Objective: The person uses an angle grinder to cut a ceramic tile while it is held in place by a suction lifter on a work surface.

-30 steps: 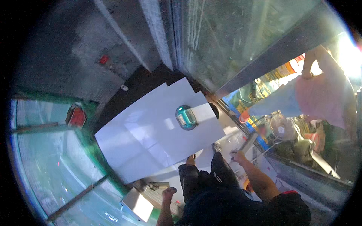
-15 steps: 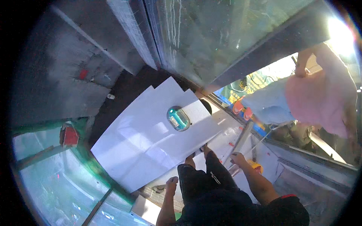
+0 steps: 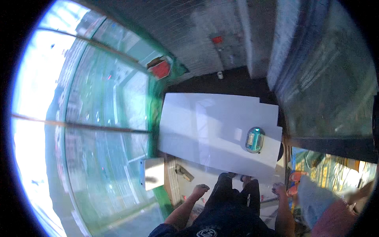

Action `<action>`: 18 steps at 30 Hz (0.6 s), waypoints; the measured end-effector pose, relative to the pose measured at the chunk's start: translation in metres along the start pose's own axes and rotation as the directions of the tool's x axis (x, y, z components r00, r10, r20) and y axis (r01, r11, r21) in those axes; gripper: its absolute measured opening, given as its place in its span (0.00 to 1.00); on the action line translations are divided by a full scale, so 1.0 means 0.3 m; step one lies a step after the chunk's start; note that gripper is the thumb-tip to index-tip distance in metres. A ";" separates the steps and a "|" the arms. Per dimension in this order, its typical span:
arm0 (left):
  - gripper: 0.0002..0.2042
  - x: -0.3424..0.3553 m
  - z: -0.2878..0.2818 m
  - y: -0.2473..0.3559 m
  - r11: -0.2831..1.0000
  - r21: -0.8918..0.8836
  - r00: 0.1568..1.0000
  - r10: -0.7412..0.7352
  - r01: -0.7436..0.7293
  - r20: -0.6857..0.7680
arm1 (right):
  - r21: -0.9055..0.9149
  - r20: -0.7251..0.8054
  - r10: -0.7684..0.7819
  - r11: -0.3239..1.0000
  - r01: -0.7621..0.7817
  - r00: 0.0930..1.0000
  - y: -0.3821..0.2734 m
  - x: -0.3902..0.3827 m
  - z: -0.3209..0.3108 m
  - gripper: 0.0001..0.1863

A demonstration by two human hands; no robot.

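Note:
A large white board (image 3: 213, 122) with a stepped, notched edge at its right lies in front of me. Near its right end sits an oval device (image 3: 255, 140) with a glossy teal face and a dark rim. My left hand (image 3: 201, 190) hangs off the board's near edge with its fingers curled in and nothing showing in them. On the other side of my legs, my right hand (image 3: 278, 189) is also loosely closed, with nothing seen in it. Neither hand touches the board. My feet stand at its near edge, partly hidden by my legs.
Green netting (image 3: 154, 106) and railings run along the left, above a long drop. A white box-like block (image 3: 153, 173) stands near the left edge. A red-fronted object (image 3: 160, 69) hangs at the far left corner. Another person in a pink top (image 3: 335, 217) is at the lower right.
My view has swung left, so the board and oval device now appear farther right and turned. Both hands have stayed low beside my legs, away from the board.

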State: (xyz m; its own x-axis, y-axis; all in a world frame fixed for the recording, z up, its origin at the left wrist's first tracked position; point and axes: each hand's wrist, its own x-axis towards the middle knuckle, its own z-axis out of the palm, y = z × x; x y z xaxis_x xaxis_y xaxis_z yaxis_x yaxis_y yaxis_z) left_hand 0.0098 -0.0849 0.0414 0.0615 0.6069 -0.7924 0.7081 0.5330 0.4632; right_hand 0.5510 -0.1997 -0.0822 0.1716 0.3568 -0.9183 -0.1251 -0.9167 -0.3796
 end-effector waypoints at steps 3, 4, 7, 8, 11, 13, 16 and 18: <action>0.22 -0.022 0.065 0.162 0.986 -0.004 0.986 -0.169 0.169 -0.004 | -0.275 0.044 -0.496 0.829 0.487 0.867 0.125 0.220 -0.191 0.09; 0.25 -0.087 0.068 0.121 0.967 0.020 0.967 -0.254 0.254 -0.008 | -0.337 0.018 -0.419 0.852 0.400 0.908 0.119 0.187 -0.172 0.09; 0.27 -0.279 0.117 -0.041 0.955 -0.121 0.958 -0.279 0.270 -0.069 | -0.255 -0.066 -0.231 0.944 0.207 0.971 -0.010 0.047 -0.026 0.09; 0.25 -0.309 0.125 -0.135 0.936 -0.119 0.939 -0.340 0.332 -0.051 | 0.001 -0.049 -0.178 0.984 0.179 0.983 -0.078 -0.018 0.070 0.08; 0.19 -0.263 0.155 -0.267 0.944 -0.131 0.954 -0.297 0.301 0.049 | 0.061 -0.090 -0.031 0.997 0.037 0.995 -0.015 -0.019 0.054 0.10; 0.17 -0.271 0.112 -0.374 0.954 -0.179 0.970 -0.240 0.243 0.037 | -0.137 -0.136 -0.148 0.982 0.129 0.980 -0.018 -0.039 0.174 0.12; 0.14 -0.217 0.125 -0.400 0.956 -0.274 0.994 -0.097 0.108 0.054 | -0.569 -0.183 -0.455 0.772 0.283 0.872 0.161 0.004 0.114 0.09; 0.13 -0.277 -0.007 -0.509 0.944 -0.296 0.988 -0.156 0.148 -0.006 | -0.243 -0.201 -0.242 0.951 0.191 0.949 0.061 -0.087 0.397 0.10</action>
State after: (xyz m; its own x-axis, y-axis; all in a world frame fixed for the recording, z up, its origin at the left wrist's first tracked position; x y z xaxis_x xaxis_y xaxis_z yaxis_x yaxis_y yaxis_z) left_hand -0.1049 -0.2156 0.0372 -0.0544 0.5198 -0.8526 0.4690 0.7671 0.4377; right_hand 0.4277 -0.2044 -0.0787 0.3895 0.5243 -0.7572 0.1508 -0.8474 -0.5092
